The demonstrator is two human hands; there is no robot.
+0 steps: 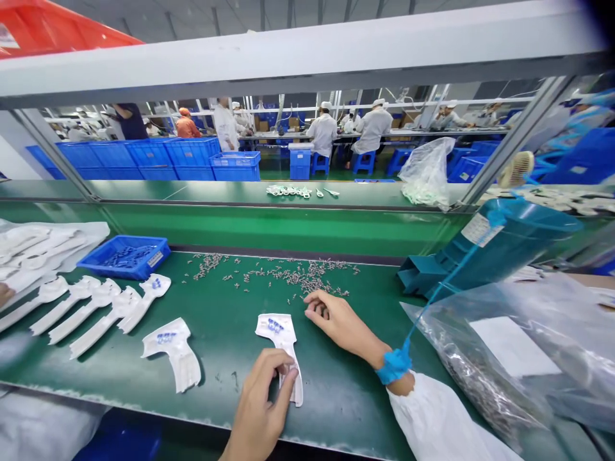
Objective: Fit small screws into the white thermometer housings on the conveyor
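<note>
A white plastic handle-shaped part [282,342] with small blue pieces set in its wide end lies on the green belt in front of me. My left hand [262,400] pinches its narrow lower end with fingers and thumb. My right hand [336,320], a blue strap at the wrist, reaches to the scattered small metal screws [298,275], its fingertips curled on the pile; what it pinches is too small to see. A second white part [175,351] lies to the left.
A row of several white parts [96,307] lies at the left beside a blue tray [125,256]. A teal container [485,250] and clear plastic bags [504,358] crowd the right. Workers in white stand at far benches with blue crates [144,157].
</note>
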